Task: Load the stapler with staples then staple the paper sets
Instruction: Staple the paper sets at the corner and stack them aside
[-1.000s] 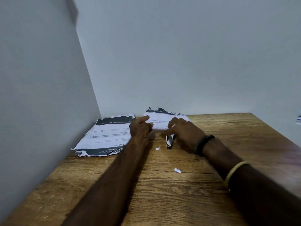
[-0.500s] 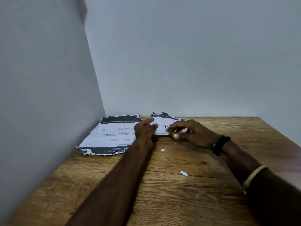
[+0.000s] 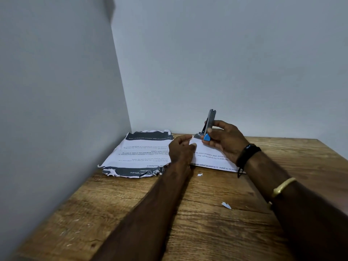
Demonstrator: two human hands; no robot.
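Observation:
My right hand [image 3: 225,140] holds a small stapler [image 3: 209,125] upright above the table, its metal top swung up and a blue end showing at the bottom. My left hand [image 3: 180,150] rests with fingers curled on the near left corner of a white printed paper set [image 3: 209,157], pinching something thin that I cannot make out. A second paper set [image 3: 140,155] with dark torn bands lies flat to the left, by the wall.
The wooden table [image 3: 207,232] sits in a corner between a left wall and a back wall. Two small paper scraps [image 3: 226,205] lie on the wood near my forearms. My right wrist wears a black band and a gold bangle.
My right hand has lifted the stapler off the table and raised it upright with its top swung open. My left hand stayed on the paper's corner.

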